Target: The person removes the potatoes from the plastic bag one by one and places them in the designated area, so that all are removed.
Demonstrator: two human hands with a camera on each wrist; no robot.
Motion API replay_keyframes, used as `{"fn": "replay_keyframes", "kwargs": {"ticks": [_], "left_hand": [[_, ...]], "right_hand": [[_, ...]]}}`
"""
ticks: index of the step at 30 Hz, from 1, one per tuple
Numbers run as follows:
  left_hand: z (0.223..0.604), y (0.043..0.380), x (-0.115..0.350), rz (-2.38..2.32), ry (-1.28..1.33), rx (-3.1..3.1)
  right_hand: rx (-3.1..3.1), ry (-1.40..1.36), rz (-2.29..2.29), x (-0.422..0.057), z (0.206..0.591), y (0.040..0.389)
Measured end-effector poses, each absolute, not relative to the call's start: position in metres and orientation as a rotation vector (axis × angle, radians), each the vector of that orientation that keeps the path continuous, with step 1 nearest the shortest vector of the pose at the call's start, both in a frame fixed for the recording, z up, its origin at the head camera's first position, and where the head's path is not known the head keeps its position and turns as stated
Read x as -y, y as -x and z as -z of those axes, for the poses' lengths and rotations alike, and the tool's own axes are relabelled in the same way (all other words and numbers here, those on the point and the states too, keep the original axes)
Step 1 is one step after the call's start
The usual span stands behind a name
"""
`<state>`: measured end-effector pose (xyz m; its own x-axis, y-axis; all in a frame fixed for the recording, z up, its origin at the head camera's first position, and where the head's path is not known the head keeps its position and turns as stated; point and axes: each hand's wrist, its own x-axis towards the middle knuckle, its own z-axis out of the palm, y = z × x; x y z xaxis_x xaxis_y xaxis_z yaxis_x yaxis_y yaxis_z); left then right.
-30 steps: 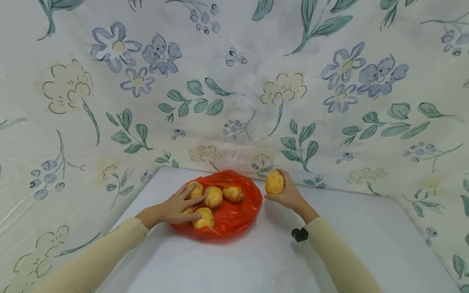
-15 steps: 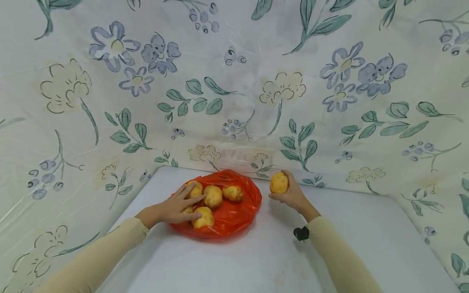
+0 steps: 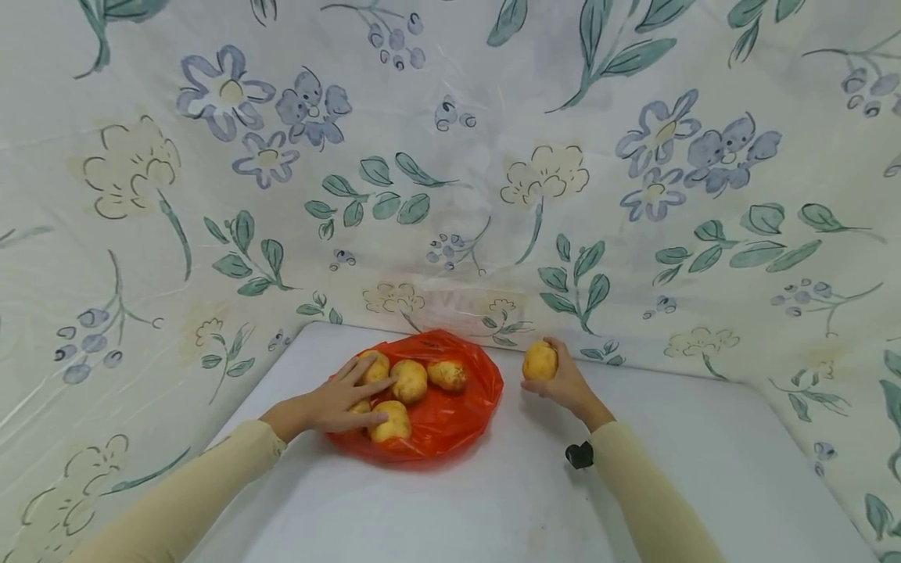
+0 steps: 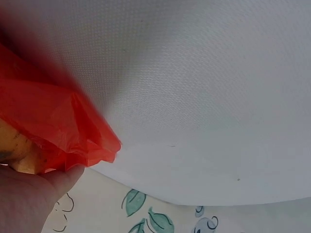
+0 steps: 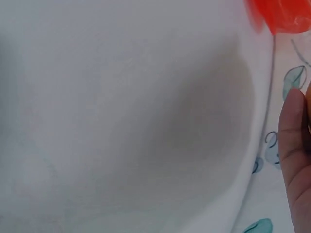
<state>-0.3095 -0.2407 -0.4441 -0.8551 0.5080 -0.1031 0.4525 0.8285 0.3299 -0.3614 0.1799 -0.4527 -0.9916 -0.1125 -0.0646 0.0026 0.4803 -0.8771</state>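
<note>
A red plastic bag (image 3: 457, 426) lies spread on the table with several potatoes (image 3: 410, 381) in its opening. Across the potatoes at the bag's left side rests my left hand (image 3: 334, 403), fingers spread and mostly straight. In the left wrist view its thumb (image 4: 68, 179) lies along the bag's edge. To the right of the bag, my right hand (image 3: 568, 389) grips a single yellow potato (image 3: 540, 361) between thumb and fingers. Only the thumb (image 5: 293, 131) and a sliver of that potato show in the right wrist view.
The white table (image 3: 422, 516) ends at the back against a floral-patterned sheet (image 3: 450, 156), which also rises at both sides. A dark piece of a wrist device (image 3: 580, 455) sticks out beside the right sleeve.
My right hand has moved a little to the right and slightly lower with the potato, farther from the bag. The left hand and the bag stay where they were.
</note>
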Motion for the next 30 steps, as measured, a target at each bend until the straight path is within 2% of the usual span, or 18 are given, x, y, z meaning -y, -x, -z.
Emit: {"fn": "replay_keyframes", "kwargs": {"ticks": [13, 24, 30], "left_hand": [[0.447, 0.309, 0.240, -0.438, -0.752, -2.838], [0.437, 0.316, 0.242, -0.444, -0.779, -2.845], [0.444, 0.314, 0.243, -0.453, -0.776, -2.830]], "right_hand": [[-2.648, 0.103, 1.442, -0.182, 0.471, 0.367], [-2.640, 0.093, 1.435, -0.174, 0.465, 0.372], [-2.627, 0.087, 1.394, -0.170, 0.472, 0.365]]}}
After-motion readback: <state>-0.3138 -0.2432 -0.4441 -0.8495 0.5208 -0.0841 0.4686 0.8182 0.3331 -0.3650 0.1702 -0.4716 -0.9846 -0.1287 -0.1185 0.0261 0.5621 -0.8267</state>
